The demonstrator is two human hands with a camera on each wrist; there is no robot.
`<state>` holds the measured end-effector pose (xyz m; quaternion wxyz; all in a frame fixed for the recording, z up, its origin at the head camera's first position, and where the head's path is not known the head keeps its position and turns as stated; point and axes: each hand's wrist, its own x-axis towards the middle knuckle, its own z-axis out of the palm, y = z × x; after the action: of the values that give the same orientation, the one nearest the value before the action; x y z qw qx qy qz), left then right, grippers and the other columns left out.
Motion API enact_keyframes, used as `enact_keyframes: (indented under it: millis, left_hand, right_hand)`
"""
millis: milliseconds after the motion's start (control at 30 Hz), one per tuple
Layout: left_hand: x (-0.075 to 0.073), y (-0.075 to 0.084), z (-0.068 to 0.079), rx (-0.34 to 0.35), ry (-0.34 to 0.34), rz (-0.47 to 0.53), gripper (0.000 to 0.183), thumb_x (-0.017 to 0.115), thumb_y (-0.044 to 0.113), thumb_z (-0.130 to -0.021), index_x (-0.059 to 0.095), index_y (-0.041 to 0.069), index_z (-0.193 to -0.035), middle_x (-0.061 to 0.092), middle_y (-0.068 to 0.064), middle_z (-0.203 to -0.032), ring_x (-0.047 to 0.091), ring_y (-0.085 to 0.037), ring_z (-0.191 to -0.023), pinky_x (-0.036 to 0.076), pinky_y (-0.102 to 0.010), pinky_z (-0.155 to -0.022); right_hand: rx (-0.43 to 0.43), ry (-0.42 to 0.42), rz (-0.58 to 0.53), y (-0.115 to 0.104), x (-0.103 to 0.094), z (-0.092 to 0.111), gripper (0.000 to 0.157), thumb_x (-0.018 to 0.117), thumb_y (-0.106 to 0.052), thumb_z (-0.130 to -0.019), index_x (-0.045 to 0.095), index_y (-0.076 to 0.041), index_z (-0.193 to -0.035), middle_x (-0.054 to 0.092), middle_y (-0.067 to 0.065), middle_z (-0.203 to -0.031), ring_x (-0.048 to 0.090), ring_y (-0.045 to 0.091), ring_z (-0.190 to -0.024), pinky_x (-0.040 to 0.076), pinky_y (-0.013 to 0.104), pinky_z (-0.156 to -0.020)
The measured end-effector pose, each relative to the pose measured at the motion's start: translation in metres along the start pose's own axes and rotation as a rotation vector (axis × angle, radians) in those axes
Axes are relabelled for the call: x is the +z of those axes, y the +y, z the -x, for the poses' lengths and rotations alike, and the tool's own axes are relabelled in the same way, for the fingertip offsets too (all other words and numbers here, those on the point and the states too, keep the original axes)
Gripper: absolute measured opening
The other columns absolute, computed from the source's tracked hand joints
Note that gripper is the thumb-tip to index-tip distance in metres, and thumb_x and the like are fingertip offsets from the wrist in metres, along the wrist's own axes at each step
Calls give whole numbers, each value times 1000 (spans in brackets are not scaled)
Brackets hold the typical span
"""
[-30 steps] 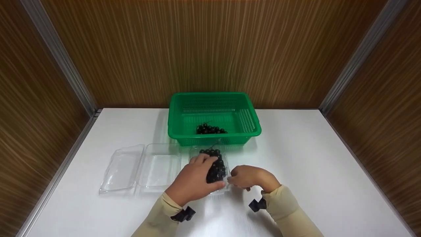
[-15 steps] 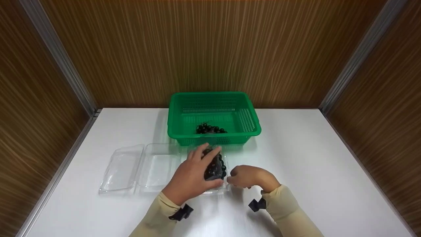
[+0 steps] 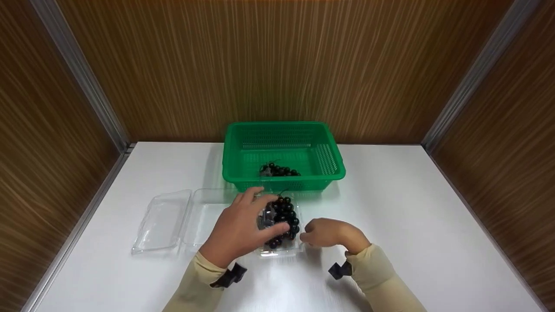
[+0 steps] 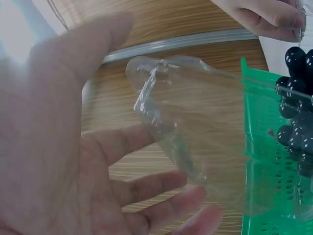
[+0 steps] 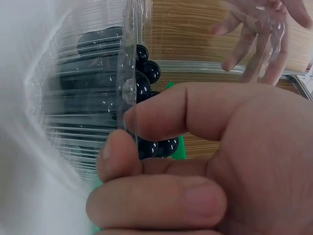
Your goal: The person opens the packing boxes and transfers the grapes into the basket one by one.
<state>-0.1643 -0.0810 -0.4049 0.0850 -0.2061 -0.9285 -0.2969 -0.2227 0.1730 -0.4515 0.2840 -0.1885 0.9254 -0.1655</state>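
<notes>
A bunch of dark grapes (image 3: 288, 214) lies in a clear plastic clamshell container (image 3: 279, 253) on the table in front of the basket. At the container's right rim my right hand (image 3: 327, 232) pinches the edge between thumb and finger, plainest in the right wrist view, where the ribbed wall of the container (image 5: 83, 103) shows. My left hand (image 3: 239, 229) is on the left side with fingers spread. In the left wrist view the clear lid (image 4: 210, 127) stands raised, its outer edge against or just beside those fingers; firm contact is hard to tell.
Behind the container stands a green perforated basket (image 3: 284, 178) holding another bunch of dark grapes (image 3: 279, 170). To the left lies a second clear clamshell (image 3: 207, 216) with its lid (image 3: 162, 222) folded open. Wood-grain panels (image 3: 277, 73) enclose the white table (image 3: 412, 242).
My left hand has shifted left off the grapes, uncovering more of them, and the lid appears to have swung left with it. My right hand stays at the container's rim.
</notes>
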Motion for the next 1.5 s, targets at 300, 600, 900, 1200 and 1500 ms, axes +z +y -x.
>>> enact_keyframes:
  millis: [300, 600, 900, 1200, 1500]
  left_hand:
    - [-6, 0, 3, -53, 129, 34, 56, 49, 66, -101, 70, 19, -124, 61, -4, -131, 61, -25, -117, 56, -46, -82]
    - [-20, -10, 4, -158, 188, 10, 17, 70, 29, -96, 70, 17, -109, 65, -4, -114, 61, -22, -98, 53, -40, -68]
    - [-35, -16, 7, -204, 161, -48, 20, 62, 14, -95, 69, 11, -114, 68, -9, -118, 63, -29, -101, 53, -44, -67]
    - [-41, -27, 9, -271, 156, -92, 24, 61, 11, -91, 68, 6, -113, 67, -13, -102, 62, -29, -88, 50, -43, -62]
    - [-44, -28, 15, -367, 28, -172, 49, 68, 35, -96, 65, -2, -128, 64, -23, -114, 64, -40, -97, 55, -53, -72]
  right_hand:
    - [-3, 3, 0, 1, 1, 0, 38, 49, -38, -99, 75, -11, -98, 67, -4, -88, 62, 19, -93, 51, 51, -95]
    - [10, 9, 5, 0, 1, 1, 36, 47, -36, -96, 73, -12, -89, 66, -5, -84, 57, 17, -85, 49, 48, -87]
    - [-7, 7, 12, 0, 0, 2, 40, 47, -35, -97, 71, -6, -81, 57, -4, -73, 49, 15, -73, 41, 41, -73]
    - [-18, 6, 8, 0, 0, 1, 39, 47, -35, -98, 72, -8, -84, 62, -3, -78, 53, 17, -77, 46, 43, -78]
    - [6, 10, -8, 0, 2, 1, 37, 48, -37, -96, 72, -11, -84, 62, -4, -83, 55, 17, -84, 48, 46, -84]
